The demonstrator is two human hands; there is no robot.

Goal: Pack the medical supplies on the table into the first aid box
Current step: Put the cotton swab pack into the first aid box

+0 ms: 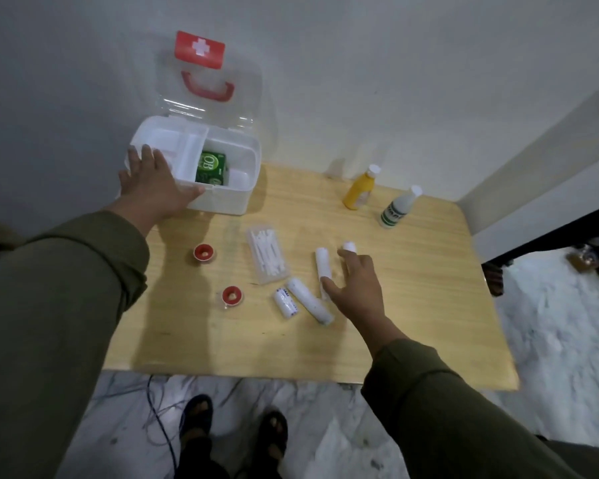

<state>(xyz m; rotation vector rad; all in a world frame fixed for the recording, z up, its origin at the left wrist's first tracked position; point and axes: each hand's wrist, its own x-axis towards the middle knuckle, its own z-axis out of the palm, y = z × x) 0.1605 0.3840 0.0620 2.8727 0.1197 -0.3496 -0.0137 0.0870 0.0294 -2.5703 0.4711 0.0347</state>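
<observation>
The white first aid box (222, 198) stands open at the table's back left, its clear lid (208, 88) with red handle upright. A green carton (211, 167) lies inside. My left hand (153, 188) rests flat on the box's front left corner. My right hand (355, 288) hovers with fingers spread over white bandage rolls (323, 264), touching or nearly touching them. Another long roll (310, 300) and a short labelled roll (285, 302) lie just left of it. One more roll (348, 246) peeks out beyond my fingertips.
A clear pack of cotton swabs (267, 254) lies mid-table. Two small red-lidded pots (203, 252) (231, 294) sit to the left. A yellow bottle (359, 188) and a white bottle (398, 207) stand at the back right. The wall is close behind the wooden table (412, 323).
</observation>
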